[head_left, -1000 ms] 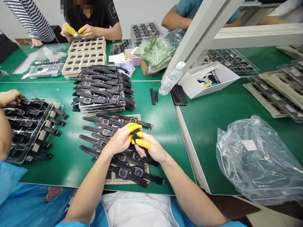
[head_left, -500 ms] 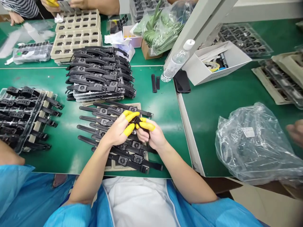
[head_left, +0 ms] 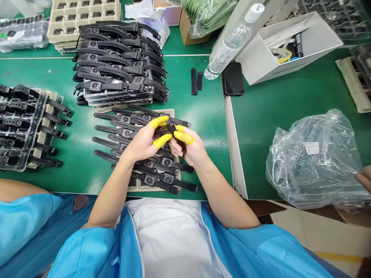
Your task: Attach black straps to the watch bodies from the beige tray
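there are two yellow-tipped hands (head_left: 142, 143) (head_left: 196, 151), two loose straps (head_left: 194, 81), one bottle (head_left: 231, 44), one phone (head_left: 233, 78)

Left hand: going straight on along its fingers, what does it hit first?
The left hand would likely press the small black watch piece between the hands, then meet the yellow-covered fingers of the right hand; depth is unclear there.

Watch stack (head_left: 117, 63) and bottle (head_left: 231, 45) flank a passable gap.
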The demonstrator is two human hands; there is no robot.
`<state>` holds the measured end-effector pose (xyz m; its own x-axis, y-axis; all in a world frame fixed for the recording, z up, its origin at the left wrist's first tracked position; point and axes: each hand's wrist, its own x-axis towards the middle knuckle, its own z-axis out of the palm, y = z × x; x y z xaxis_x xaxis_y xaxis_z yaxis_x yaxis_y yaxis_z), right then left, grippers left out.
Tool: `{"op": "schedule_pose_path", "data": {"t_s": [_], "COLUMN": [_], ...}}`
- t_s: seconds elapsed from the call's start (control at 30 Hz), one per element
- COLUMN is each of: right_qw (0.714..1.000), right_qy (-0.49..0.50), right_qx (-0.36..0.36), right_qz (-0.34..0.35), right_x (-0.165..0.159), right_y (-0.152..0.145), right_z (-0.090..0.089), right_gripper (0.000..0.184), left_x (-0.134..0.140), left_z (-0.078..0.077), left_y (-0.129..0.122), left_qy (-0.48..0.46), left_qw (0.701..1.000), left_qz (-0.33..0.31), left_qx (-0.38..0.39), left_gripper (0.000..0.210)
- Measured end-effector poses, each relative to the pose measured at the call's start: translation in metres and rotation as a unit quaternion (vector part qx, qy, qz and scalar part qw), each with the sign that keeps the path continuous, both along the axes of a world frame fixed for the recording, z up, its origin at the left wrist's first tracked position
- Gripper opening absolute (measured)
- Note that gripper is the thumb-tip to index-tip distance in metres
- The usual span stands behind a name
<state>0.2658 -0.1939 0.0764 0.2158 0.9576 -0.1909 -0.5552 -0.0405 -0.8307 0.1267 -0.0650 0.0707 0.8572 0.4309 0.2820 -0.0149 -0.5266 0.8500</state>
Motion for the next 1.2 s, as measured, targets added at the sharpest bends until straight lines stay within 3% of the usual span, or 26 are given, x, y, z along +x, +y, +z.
{"op": "schedule_pose_path", "data": {"t_s": [0.1,0.2,0.33,0.43,0.6,0.67,0.77,0.83,0.9,0.97,1.03,1.2], "right_qw": [1.000,0.997,0.980,0.978,0.973,0.977,0.987,0.992,0.993,0.993,0.992,0.988], "right_qy": [-0.020,-0.031,-0.055,-0.123,-0.179,-0.174,-0.131,-0.097,-0.075,-0.066,-0.062,-0.030], "right_qx": [-0.002,-0.033,-0.079,-0.082,-0.107,-0.111,-0.085,-0.068,-0.057,-0.051,-0.047,-0.032], "right_qz": [-0.002,0.055,0.174,0.148,0.100,0.060,0.026,0.044,0.070,0.088,0.100,0.146], "right_x": [0.000,0.001,0.009,0.018,0.029,0.028,0.021,0.013,0.007,0.005,0.007,0.015], "right_y": [0.000,0.000,-0.002,-0.002,0.000,0.001,0.004,0.006,0.008,0.010,0.011,0.011], "right_z": [-0.001,-0.001,-0.004,-0.005,-0.004,-0.003,0.000,0.003,0.005,0.005,0.005,0.004], "right_gripper": [0.036,0.039,0.036,0.034,0.033,0.034,0.037,0.037,0.035,0.035,0.033,0.019], "left_x": [0.002,0.005,0.006,0.005,0.002,0.002,0.003,0.003,0.002,0.000,-0.001,-0.001], "left_z": [-0.002,0.000,0.006,0.007,0.002,0.000,-0.003,-0.003,-0.003,-0.005,-0.007,-0.011], "left_y": [-0.002,-0.005,0.001,0.009,0.019,0.019,0.012,0.005,0.000,0.000,0.004,0.011], "left_qy": [-0.031,-0.091,-0.198,-0.236,-0.266,-0.257,-0.119,-0.023,0.022,0.035,0.039,0.034], "left_qw": [0.997,0.982,0.914,0.870,0.857,0.862,0.928,0.974,0.996,0.997,0.992,0.989], "left_qz": [0.047,0.097,0.239,0.308,0.338,0.328,0.220,0.130,0.073,0.046,0.035,0.038], "left_qx": [-0.061,-0.131,-0.263,-0.303,-0.284,-0.288,-0.277,-0.186,-0.052,0.054,0.112,0.142], "left_gripper": [0.036,0.035,0.044,0.047,0.046,0.043,0.036,0.033,0.035,0.042,0.047,0.046]}}
